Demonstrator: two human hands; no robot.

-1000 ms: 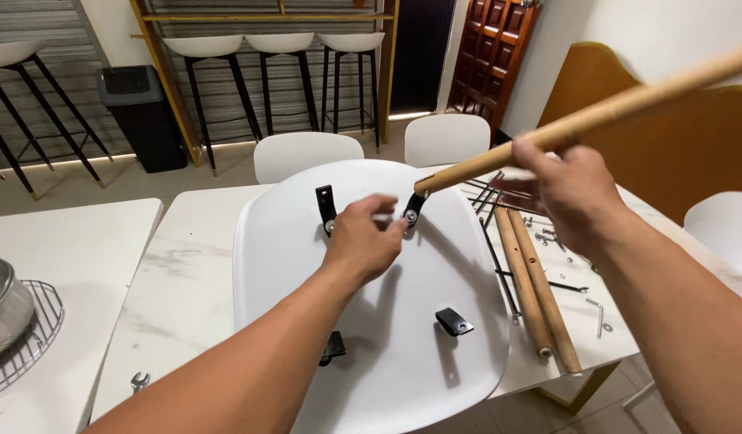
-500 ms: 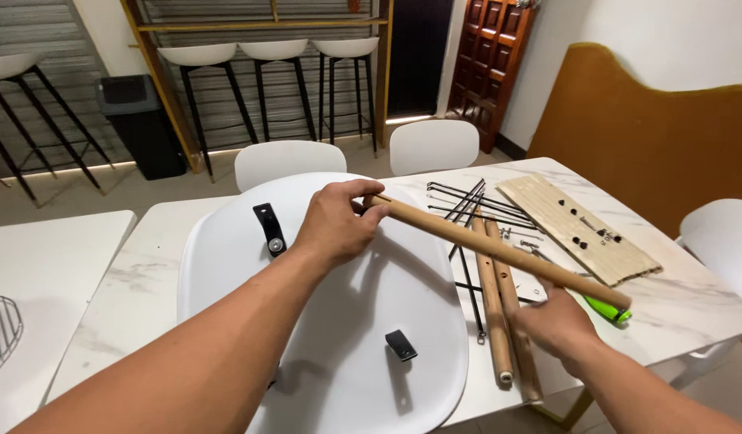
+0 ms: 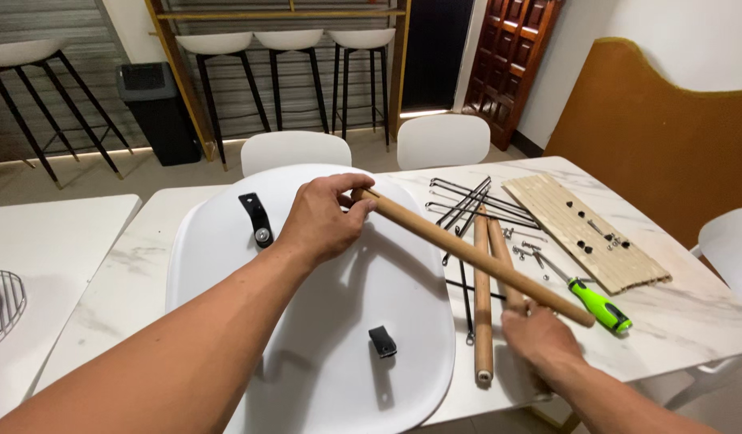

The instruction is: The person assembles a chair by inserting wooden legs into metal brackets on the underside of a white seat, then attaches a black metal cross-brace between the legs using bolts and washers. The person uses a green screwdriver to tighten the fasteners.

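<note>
Fingers of the left hand [image 3: 323,221] are clamped around the upper end of a wooden leg [image 3: 467,253], which slants down to the right above an upturned white chair seat [image 3: 307,321] lying on the marble table [image 3: 701,313]. At the leg's lower end, the right hand [image 3: 540,337] curls its fingers against it from beneath, at the table's near edge. Two more wooden legs [image 3: 483,297] lie on the table just beside the seat, with black metal rods [image 3: 467,205] spread behind them. A green-handled screwdriver [image 3: 600,305] rests near the right hand, next to a wooden slatted board [image 3: 584,233] carrying small screws. Black brackets [image 3: 258,219] sit on the seat's underside.
</note>
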